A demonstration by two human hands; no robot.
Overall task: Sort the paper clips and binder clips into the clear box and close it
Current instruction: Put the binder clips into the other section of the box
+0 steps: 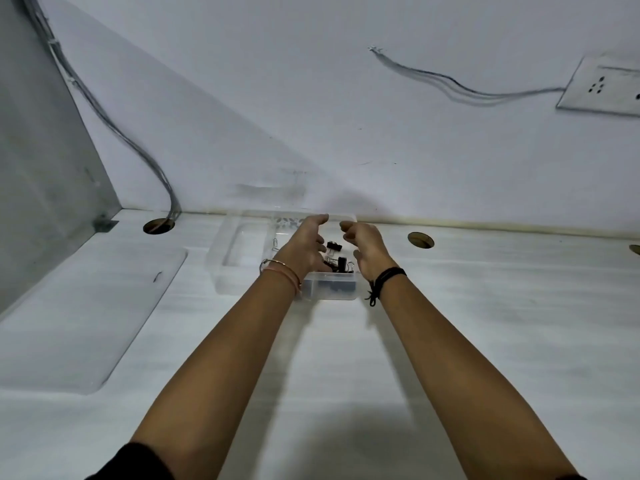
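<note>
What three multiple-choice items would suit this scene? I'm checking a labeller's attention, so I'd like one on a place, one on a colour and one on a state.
1. Where does the clear lid lie?
A. on the table, left of the clear box
B. on top of the box
C. right of the box

2. What colour are the binder clips in the box?
A. red
B. black
C. yellow

3. What state is the clear box in?
A. closed
B. open
C. tipped on its side

Answers: 1 A, as the lid rests flat beside the box's left wall. 2 B, as the clips' bodies are black. 3 B, as the top is uncovered and the clips show inside.
</note>
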